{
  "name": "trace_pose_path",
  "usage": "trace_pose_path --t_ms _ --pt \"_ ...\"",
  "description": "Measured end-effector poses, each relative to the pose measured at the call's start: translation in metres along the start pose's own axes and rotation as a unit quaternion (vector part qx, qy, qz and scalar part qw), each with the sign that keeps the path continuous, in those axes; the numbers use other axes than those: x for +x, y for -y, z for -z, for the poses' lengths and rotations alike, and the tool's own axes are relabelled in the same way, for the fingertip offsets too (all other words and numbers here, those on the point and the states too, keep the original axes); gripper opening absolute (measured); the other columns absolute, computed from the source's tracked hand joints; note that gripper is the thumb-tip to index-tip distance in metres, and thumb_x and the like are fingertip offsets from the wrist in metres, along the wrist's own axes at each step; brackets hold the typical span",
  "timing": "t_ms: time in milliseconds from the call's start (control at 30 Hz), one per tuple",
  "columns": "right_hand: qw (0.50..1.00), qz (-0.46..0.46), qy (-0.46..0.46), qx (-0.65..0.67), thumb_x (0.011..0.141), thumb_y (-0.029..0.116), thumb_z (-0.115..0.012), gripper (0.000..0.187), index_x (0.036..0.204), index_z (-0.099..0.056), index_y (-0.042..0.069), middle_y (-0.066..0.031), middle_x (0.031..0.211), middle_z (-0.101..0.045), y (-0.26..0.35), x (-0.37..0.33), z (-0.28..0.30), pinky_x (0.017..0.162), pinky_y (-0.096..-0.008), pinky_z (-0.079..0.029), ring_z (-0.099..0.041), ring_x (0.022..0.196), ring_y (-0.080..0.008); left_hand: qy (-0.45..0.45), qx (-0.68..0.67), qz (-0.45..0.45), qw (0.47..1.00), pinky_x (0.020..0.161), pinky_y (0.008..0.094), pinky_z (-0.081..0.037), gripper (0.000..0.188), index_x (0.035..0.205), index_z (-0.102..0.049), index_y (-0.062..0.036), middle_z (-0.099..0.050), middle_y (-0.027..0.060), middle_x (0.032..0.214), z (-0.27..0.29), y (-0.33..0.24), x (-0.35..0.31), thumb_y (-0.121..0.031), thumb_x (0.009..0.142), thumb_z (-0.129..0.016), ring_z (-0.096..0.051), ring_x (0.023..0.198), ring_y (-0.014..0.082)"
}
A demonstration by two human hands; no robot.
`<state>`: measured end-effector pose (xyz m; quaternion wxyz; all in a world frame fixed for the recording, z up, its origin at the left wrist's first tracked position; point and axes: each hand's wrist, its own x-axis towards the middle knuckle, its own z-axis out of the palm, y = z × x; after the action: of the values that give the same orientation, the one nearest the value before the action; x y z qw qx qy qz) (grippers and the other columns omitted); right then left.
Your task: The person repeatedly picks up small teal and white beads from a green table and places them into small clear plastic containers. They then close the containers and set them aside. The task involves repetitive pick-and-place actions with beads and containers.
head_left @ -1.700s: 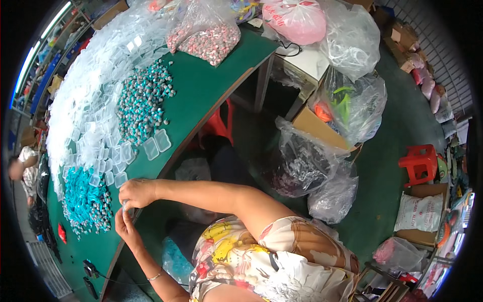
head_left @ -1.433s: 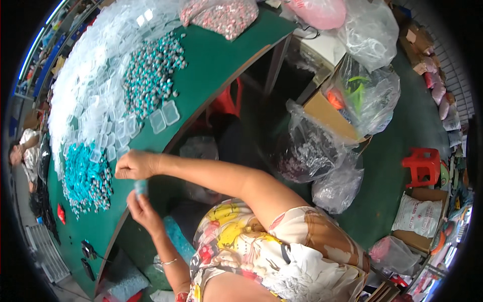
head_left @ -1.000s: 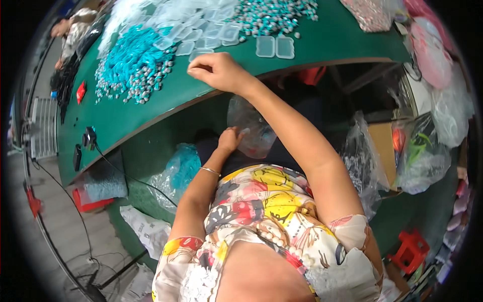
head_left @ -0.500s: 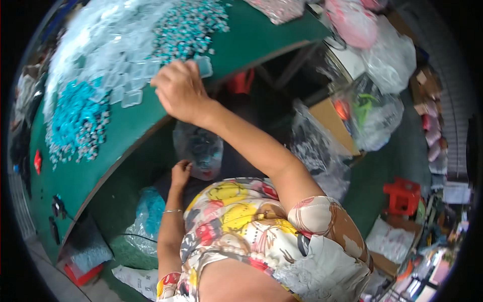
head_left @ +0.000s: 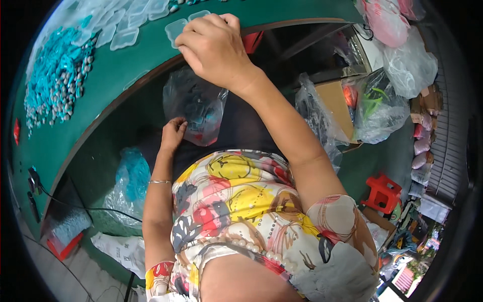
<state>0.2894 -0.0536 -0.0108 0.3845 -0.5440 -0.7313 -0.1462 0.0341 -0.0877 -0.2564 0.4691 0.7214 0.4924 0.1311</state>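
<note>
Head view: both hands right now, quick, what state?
Left hand: curled, by the clear plastic bag; whether it grips anything cannot be told.
Right hand: bent over the clear rectangular plastic box; grip cannot be told.

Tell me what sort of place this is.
Probably a small workshop or factory floor dealing in small parts: clear cases and a heap of teal-and-grey pieces lie on a long green worktable, and filled plastic bags sit around it.

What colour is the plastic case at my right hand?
The plastic case is clear, the green tabletop showing through; see the head view.
</note>
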Motion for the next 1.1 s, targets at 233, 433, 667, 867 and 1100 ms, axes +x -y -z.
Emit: trace_pose_path --t_ms 233,433,667,867,1100 --pt "0.995 0.025 0.021 0.090 0.076 0.023 -0.076 0.020 0.080 -0.063 0.008 -0.0091 0.087 -0.060 0.034 0.015 -0.012 0.089 -0.0472 -0.039 -0.060 0.090 -0.0286 -0.007 -0.036 0.006 0.999 0.080 0.0342 -0.054 0.026 0.110 -0.070 0.0019 -0.072 0.0186 0.100 0.003 -0.011 0.002 -0.015 0.091 -0.068 -0.071 0.087 0.0262" --pt "0.988 0.056 0.016 0.146 0.078 0.012 -0.068 0.011 0.077 -0.058 0.007 -0.0121 0.083 -0.057 0.040 0.029 -0.023 0.082 -0.0457 -0.042 -0.058 0.084 -0.0317 -0.075 -0.045 -0.079 0.993 0.080 0.0330 -0.054 0.022 0.110 -0.070 0.0012 -0.071 0.0168 0.101 0.025 -0.047 -0.009 -0.011 0.092 -0.065 -0.071 0.091 0.0273" --pt "0.984 0.092 0.079 0.129 0.080 0.019 -0.070 0.009 0.084 -0.066 0.012 -0.0045 0.095 -0.066 0.028 0.031 -0.031 0.098 -0.0454 -0.041 -0.063 0.097 -0.0255 -0.217 -0.042 -0.256 0.941 0.076 0.0310 -0.053 0.014 0.102 -0.070 0.0010 -0.069 0.0137 0.095 0.116 -0.159 -0.049 -0.003 0.089 -0.067 -0.068 0.087 0.0238" --pt "0.975 0.066 0.123 0.170 0.081 0.010 -0.066 0.006 0.084 -0.062 0.008 -0.0053 0.096 -0.065 0.034 0.040 -0.026 0.103 -0.0492 -0.039 -0.062 0.099 -0.0270 -0.433 0.061 -0.235 0.868 0.065 0.0376 -0.051 0.014 0.096 -0.068 -0.0034 -0.066 0.0119 0.086 0.196 -0.191 -0.047 -0.004 0.082 -0.071 -0.064 0.073 0.0305" --pt "0.971 0.058 0.125 0.196 0.078 0.009 -0.069 0.009 0.082 -0.061 0.008 -0.0054 0.095 -0.065 0.034 0.040 -0.024 0.103 -0.0498 -0.039 -0.063 0.099 -0.0266 -0.502 0.299 -0.171 0.793 0.072 0.0434 -0.047 0.018 0.097 -0.074 -0.0134 -0.066 0.0044 0.088 0.228 -0.186 0.012 -0.016 0.079 -0.076 -0.064 0.086 0.0282"
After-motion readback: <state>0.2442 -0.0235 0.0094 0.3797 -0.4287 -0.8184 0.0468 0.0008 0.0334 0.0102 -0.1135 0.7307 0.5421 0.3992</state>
